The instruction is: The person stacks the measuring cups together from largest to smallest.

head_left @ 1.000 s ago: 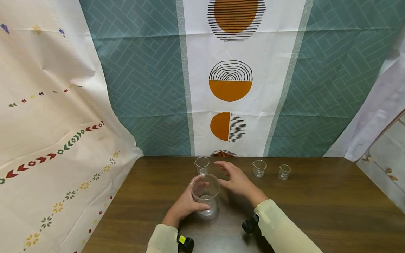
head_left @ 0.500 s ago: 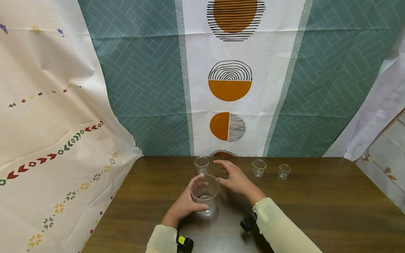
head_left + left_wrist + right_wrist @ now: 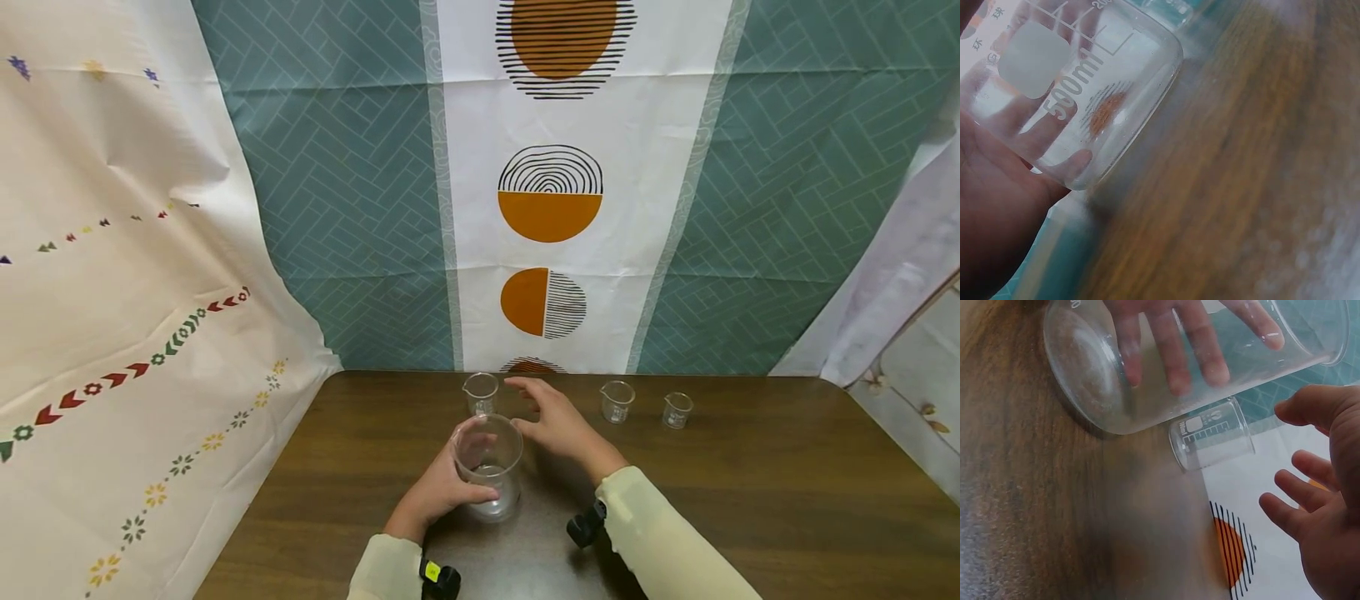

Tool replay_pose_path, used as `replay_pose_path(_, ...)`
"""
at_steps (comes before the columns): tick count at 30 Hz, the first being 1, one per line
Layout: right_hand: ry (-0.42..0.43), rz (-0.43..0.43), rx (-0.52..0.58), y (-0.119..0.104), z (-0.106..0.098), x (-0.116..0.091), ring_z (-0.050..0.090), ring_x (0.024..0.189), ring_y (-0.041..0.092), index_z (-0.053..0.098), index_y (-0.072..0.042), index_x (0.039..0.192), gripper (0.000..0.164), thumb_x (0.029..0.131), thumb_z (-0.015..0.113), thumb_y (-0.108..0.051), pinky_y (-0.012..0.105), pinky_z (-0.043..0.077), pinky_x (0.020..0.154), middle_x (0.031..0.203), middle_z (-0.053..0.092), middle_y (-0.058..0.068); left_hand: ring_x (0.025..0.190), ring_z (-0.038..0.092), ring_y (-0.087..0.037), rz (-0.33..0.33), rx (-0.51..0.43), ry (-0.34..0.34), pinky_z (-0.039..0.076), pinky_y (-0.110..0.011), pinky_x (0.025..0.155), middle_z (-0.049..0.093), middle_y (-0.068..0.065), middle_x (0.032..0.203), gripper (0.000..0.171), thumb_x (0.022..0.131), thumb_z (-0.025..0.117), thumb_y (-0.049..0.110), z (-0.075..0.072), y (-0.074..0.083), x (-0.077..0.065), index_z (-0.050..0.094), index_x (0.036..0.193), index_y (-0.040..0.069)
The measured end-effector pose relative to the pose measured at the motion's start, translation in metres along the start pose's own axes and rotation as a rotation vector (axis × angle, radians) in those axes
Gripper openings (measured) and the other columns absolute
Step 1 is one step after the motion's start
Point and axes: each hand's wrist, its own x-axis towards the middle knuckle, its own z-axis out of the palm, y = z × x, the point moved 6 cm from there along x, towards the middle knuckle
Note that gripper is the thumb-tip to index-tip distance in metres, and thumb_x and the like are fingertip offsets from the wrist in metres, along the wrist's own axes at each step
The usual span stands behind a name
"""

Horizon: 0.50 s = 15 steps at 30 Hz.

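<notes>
A large clear glass beaker [image 3: 491, 487], marked 500ml in the left wrist view [image 3: 1072, 81], stands upright on the brown table. My left hand [image 3: 438, 492] grips its left side, with the thumb across the front and the fingers behind the glass. To the right of the rim, my right hand [image 3: 558, 425] hovers with fingers spread and loosely bent, holding nothing. In the right wrist view a gap separates that hand [image 3: 1322, 481] from the large beaker [image 3: 1166, 381]. Behind the large beaker is a smaller beaker [image 3: 482, 390], its lower part partly hidden.
Two more small beakers, a medium one [image 3: 617, 402] and the smallest [image 3: 677, 410], stand toward the back right of the table [image 3: 750, 500]. A patterned cloth [image 3: 551, 250] hangs behind the table's back edge, and a cream cloth [image 3: 150, 333] drapes along the left.
My right hand has drifted very slightly left, toward the large beaker. The left hand keeps its grip, and the beakers stay in place; the head view shifts a little.
</notes>
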Motion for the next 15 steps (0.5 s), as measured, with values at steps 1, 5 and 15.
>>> replay_pose_path(1, 0.001, 0.002, -0.002, 0.0, -0.0001, 0.0009, 0.054, 0.122, 0.03, 0.046, -0.019, 0.142, 0.063, 0.085, 0.074, -0.015, 0.05, 0.049, 0.095, 0.141, 0.05, 0.008, 0.134, 0.042, -0.038, 0.007, -0.006, -0.005, 0.031, -0.051, 0.112, 0.044, -0.022, 0.143, 0.099, 0.071, 0.084, 0.005, 0.0001, 0.0004, 0.0001, 0.023, 0.148, 0.017)
replay_pose_path(5, 0.0, 0.016, -0.015, 0.0006, -0.0004, 0.0042, 0.054, 0.123, 0.029, 0.047, -0.021, 0.141, 0.063, 0.085, 0.074, -0.015, 0.05, 0.049, 0.095, 0.141, 0.05, 0.006, 0.134, 0.041, -0.04, 0.028, -0.034, -0.02, 0.032, -0.045, 0.112, 0.043, -0.025, 0.143, 0.098, 0.072, 0.084, 0.004, 0.0011, 0.0025, 0.0002, 0.022, 0.148, 0.014)
replay_pose_path(15, 0.003, 0.038, -0.023, 0.0059, -0.0012, 0.0094, 0.054, 0.123, 0.033, 0.047, -0.021, 0.142, 0.063, 0.085, 0.074, -0.016, 0.051, 0.049, 0.095, 0.14, 0.051, 0.006, 0.133, 0.04, -0.044, 0.061, -0.047, -0.023, 0.036, -0.03, 0.11, 0.044, -0.028, 0.141, 0.098, 0.071, 0.084, 0.004, 0.0016, 0.0054, 0.0002, 0.023, 0.148, 0.012)
